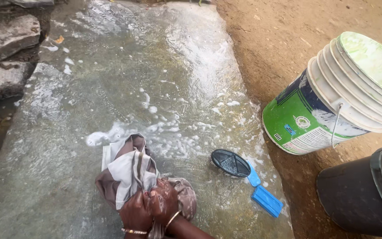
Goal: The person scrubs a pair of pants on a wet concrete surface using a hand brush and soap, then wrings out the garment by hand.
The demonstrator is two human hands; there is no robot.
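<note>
- We clench both hands on the wet cloth: left hand and right hand press together in fists, pinching a bunched fold.
- The cloth, brown and white, lies crumpled at the near end of the stone slab.
- Risk, in our judgement: the slab is slick with suds, so the cloth may slide off the dirt-side edge and soil.
- The dark oval scrub brush and blue soap bar sit near that edge.
- Beside them stand a ribbed green-and-white bucket and a black bucket.
</note>
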